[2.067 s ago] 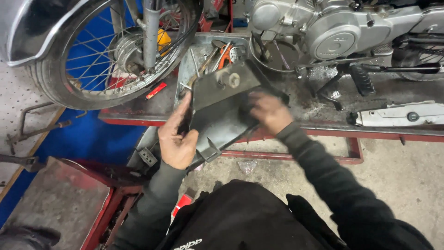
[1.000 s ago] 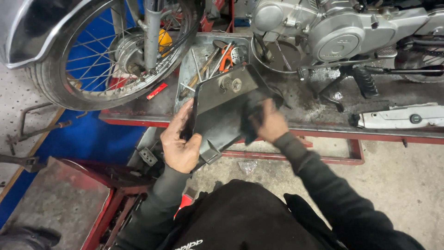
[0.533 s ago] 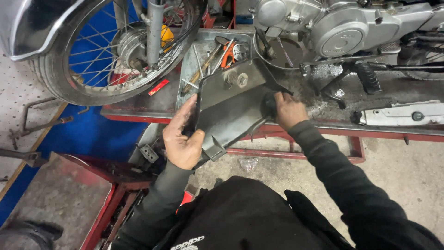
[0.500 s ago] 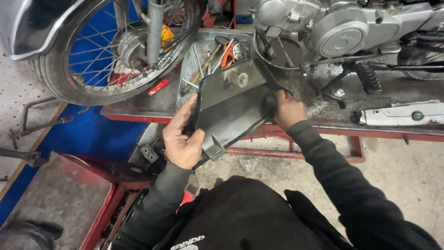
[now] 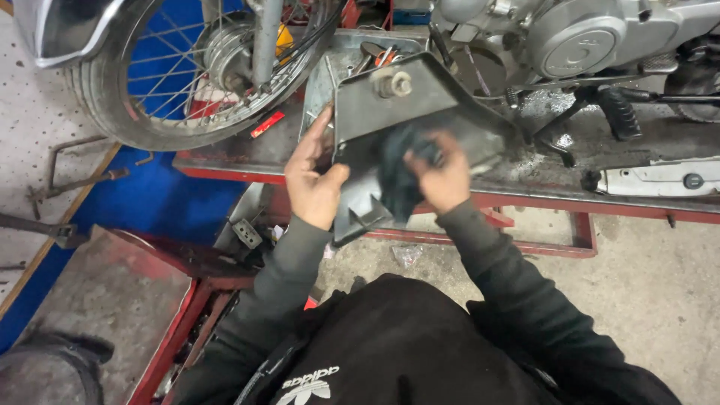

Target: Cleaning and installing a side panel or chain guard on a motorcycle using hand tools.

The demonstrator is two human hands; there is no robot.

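Metal cover (image 5: pixel 420 120), a dark grey bent plate with a bolt and nut (image 5: pixel 394 84) standing up from its upper face, is held tilted above the near edge of the counter (image 5: pixel 225 154), the red-framed steel lift that carries the motorcycle. It is steadied by the left hand (image 5: pixel 315 184), whose grip is clamped on the plate's left edge, thumb on the face and fingers behind, so that the plate is kept from swinging under pressure from the other side. A dark rag (image 5: pixel 397 169) is pressed against the lower face by the right hand (image 5: pixel 444 176), its grip closed on the bunched cloth with the fingers spread flat over it, as is done for wiping a surface. The plate is held angled towards the head camera, probably so that the wiped area stays in sight. Behind it, on the counter, a metal tray (image 5: pixel 352 45) with orange-handled pliers (image 5: pixel 386 56) is kept within reach, and a small red tool (image 5: pixel 267 124) lies just beside the spoked front wheel (image 5: pixel 187 82). The engine (image 5: pixel 570 37) is seen at the upper right, well apart from both hands, with a silver cover piece (image 5: pixel 660 180) laid flat on the counter below it.
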